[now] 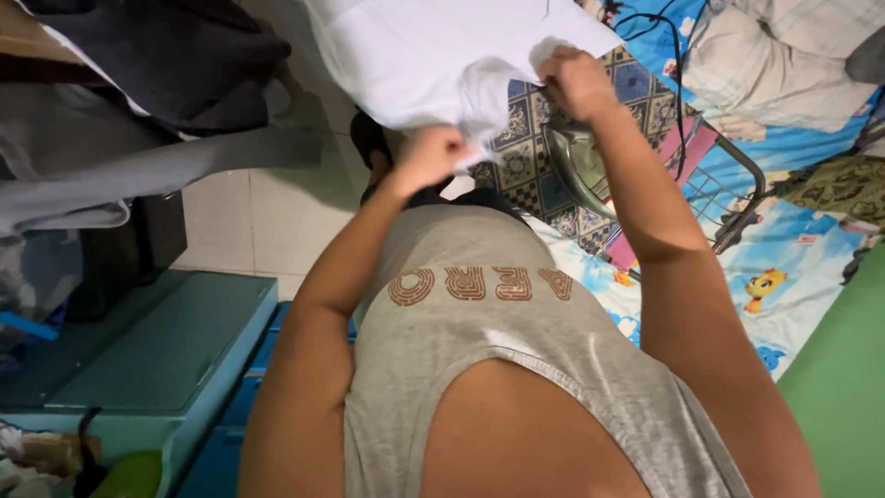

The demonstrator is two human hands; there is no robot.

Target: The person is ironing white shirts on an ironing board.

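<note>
Cloth [433, 55], white and thin, hung in front of the person over the mat [636, 101]; it looked light, limp and best taken by its hem. The left hand [429, 157] was closed on a bunched fold, the right hand [576, 83] pinched the edge. Its top ran out of frame, and an iron [576, 166] showed only partly behind the forearm.

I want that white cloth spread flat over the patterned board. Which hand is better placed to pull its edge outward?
Probably the right hand: it grips the white cloth at its free edge over the patterned board; the left hand holds bunched fabric.
</note>
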